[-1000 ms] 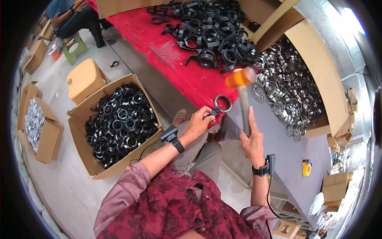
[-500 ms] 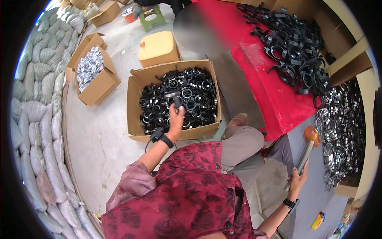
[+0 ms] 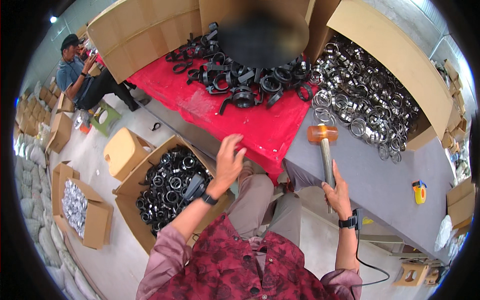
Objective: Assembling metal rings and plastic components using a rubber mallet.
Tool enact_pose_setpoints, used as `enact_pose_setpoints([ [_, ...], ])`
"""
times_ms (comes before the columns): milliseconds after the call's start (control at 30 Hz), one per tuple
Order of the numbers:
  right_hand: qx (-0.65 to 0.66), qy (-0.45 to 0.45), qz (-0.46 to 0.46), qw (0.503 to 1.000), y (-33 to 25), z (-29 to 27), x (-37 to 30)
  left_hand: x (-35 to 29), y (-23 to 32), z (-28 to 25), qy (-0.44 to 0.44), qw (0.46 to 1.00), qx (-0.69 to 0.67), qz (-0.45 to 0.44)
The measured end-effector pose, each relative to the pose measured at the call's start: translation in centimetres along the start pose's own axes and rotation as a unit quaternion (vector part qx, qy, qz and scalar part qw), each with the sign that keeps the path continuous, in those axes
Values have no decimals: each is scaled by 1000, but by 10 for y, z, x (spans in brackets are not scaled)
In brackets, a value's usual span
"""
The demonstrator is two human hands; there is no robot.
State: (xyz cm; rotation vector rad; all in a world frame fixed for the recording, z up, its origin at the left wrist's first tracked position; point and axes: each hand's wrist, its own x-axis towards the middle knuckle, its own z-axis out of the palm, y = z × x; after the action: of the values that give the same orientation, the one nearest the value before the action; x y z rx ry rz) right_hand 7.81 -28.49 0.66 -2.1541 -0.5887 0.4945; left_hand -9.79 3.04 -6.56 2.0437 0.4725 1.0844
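Observation:
My left hand (image 3: 229,163) is raised beside the red cloth's front edge, fingers apart and empty. Below and left of it stands a cardboard box (image 3: 131,218) filled with black ring-shaped parts (image 3: 175,182). My right hand (image 3: 338,192) grips the handle of a mallet (image 3: 327,162) with an amber head, held upright over the grey tabletop (image 3: 370,185). More black rings with tabs (image 3: 243,96) are heaped on the red cloth (image 3: 200,107) ahead. Shiny metal rings (image 3: 358,128) spill from a carton at the right.
A yellow-orange tape measure or cutter-like tool (image 3: 420,192) lies on the grey table. At the left are a yellow plastic container (image 3: 123,152) and a carton of silvery parts (image 3: 75,206). Another person (image 3: 75,75) sits at the far left near a green stool (image 3: 106,119). Stacked sacks line the left side.
The view has swung right toward the table. My left hand has left the box of black parts, released the ring it held and come up to the cloth. My right hand keeps the mallet.

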Motion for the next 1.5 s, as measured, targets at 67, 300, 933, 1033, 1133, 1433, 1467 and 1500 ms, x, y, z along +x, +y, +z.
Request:
enact_pose_setpoints([
  [67, -21, -4, -21, 1000, 6, -1, 1, 55, 4, 35, 1, 999, 14, 50],
  [300, -36, 15, -107, 993, 33, 7, 10, 151, -20, 95, -57, 976, 210, 26],
  [933, -136, 178, -255, 941, 4, -9, -8, -28, 99, 68, -202, 721, -560, -354],
  [1033, 280, -5, -125, 952, -10, 42, -20, -53, 110, 85, -226, 738, -558, -305],
  [1133, 309, 12, -55, 949, -15, 48, -25, -67, 119, 72, -249, 813, -447, -279],
  [1433, 15, -105, -364, 926, -30, 22, -6, -30, 104, 13, -328, 937, -13, 116],
  [1467, -30, -186, -306, 933, -39, 15, -4, -37, 97, 13, -333, 940, -44, 58],
  [1500, -33, -187, -309, 932, -41, 18, 5, -43, 89, 11, -329, 941, -44, 58],
])
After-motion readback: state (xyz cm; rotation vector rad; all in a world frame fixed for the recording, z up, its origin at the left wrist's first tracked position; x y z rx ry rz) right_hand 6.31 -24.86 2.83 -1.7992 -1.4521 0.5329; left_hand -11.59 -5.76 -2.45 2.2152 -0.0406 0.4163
